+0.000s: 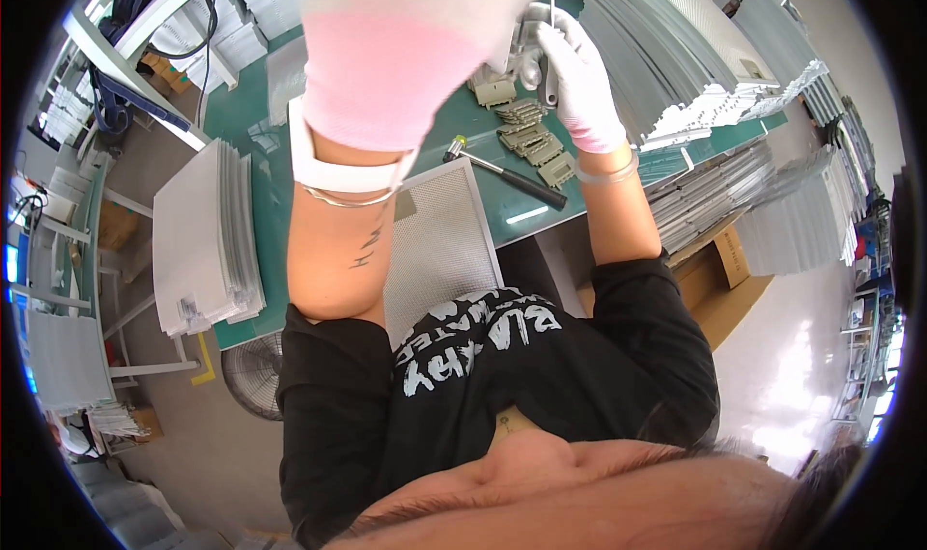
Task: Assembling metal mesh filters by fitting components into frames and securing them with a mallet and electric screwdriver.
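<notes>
My left hand (406, 67), in a white glove with a pink cuff, is raised very close at the top. Its fingers are blurred and run out of view, so their grip does not show. My right hand (584, 72), gloved alike, is over the green table (526, 217). Its fingers are curled round a tool with a dark grey handle (548, 86) and a thin metal shaft, which looks like a screwdriver. Small grey-beige metal plates (531, 140) lie in a pile beside that hand. A black-handled hammer (512, 178) rests nearer to me. Below my left forearm leans a perforated metal panel (444, 226).
White panels (203, 241) are stacked at the table's left edge. A tall stack of grey-white panels (666, 57) fills the right side. Under the table's right stands an open cardboard box (724, 294); a floor fan (253, 374) is at lower left.
</notes>
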Action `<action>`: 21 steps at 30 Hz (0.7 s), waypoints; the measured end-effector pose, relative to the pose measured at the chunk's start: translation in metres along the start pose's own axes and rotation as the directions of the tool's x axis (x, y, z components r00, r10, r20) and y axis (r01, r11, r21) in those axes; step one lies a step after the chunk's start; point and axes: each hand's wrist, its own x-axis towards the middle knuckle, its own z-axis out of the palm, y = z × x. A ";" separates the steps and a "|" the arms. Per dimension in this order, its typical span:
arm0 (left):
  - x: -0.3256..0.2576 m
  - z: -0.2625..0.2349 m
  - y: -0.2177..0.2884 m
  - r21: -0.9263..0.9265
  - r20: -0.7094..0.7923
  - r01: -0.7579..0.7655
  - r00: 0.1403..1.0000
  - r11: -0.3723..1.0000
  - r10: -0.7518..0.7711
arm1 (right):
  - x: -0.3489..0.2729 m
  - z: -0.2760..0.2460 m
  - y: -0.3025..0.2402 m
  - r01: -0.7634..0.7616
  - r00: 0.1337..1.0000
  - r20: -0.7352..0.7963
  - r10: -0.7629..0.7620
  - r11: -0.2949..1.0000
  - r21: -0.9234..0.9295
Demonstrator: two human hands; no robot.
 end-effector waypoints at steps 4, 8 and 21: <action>0.011 -0.001 -0.024 -0.107 0.054 0.013 0.999 0.994 -0.007 | 0.001 -0.080 0.073 -0.242 0.970 -0.189 0.154 0.707 -0.665; 0.012 -0.020 -0.067 -0.167 0.138 -0.125 0.979 0.978 0.148 | -0.043 -0.197 0.197 -0.485 0.801 -0.409 0.436 0.073 -0.872; -0.024 -0.049 -0.100 -0.389 0.123 0.117 0.990 0.914 -0.074 | 0.071 0.035 -0.129 0.387 0.875 0.271 -0.401 0.916 0.106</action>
